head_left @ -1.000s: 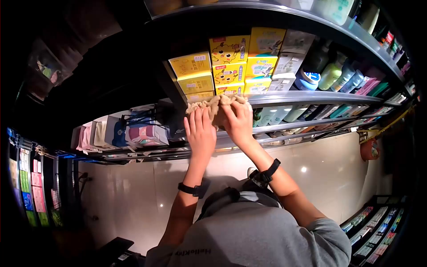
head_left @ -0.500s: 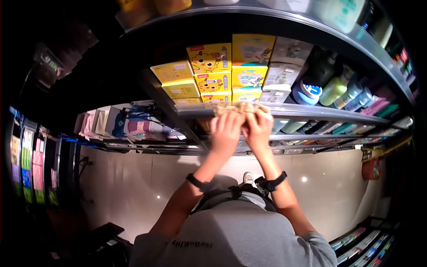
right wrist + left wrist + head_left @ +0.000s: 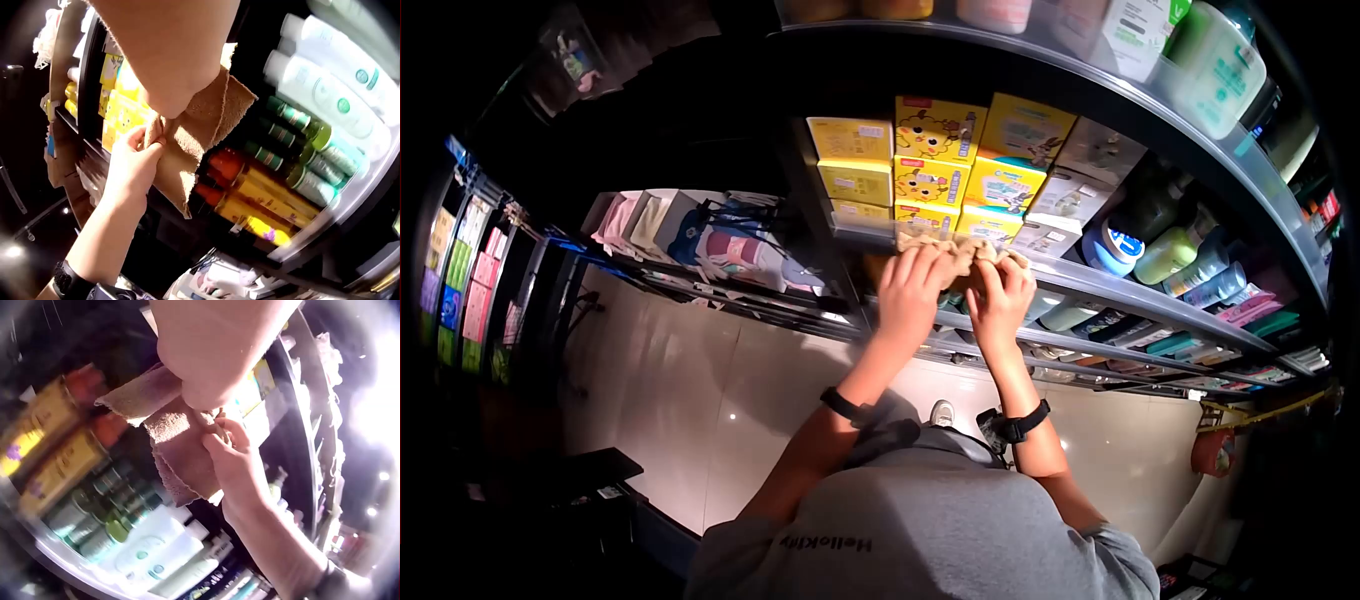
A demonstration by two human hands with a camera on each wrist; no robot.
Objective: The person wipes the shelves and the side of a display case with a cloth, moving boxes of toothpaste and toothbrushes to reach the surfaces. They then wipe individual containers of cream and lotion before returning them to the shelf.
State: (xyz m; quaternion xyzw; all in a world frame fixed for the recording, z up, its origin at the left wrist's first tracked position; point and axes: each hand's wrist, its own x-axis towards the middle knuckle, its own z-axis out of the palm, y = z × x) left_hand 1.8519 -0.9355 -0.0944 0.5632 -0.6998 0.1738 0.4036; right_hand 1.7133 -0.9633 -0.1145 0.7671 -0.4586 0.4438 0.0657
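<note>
A tan, towel-like cloth (image 3: 962, 256) is bunched at the front edge of the shelf, just below the stacked yellow boxes (image 3: 934, 180). My left hand (image 3: 912, 292) grips its left part, and in the right wrist view the thumb and fingers pinch a fold. On the other side my right hand (image 3: 1002, 298) holds the cloth with bent fingers, close beside the left. Loose flaps of the cloth (image 3: 178, 440) hang below both hands in the left wrist view. The same cloth (image 3: 187, 147) shows frayed edges in the right wrist view.
Right of the boxes stand a blue-and-white jar (image 3: 1112, 246) and a green pump bottle (image 3: 1168, 254). A lower shelf holds white bottles (image 3: 334, 94) and orange-capped yellow packs (image 3: 262, 194). An upper shelf (image 3: 1100, 75) overhangs the front. Packaged cloth goods (image 3: 735, 250) lie to the left.
Both hands and the cloth have shifted right along the shelf edge, from below the left box stacks to below the middle and right ones. The head view has also shifted.
</note>
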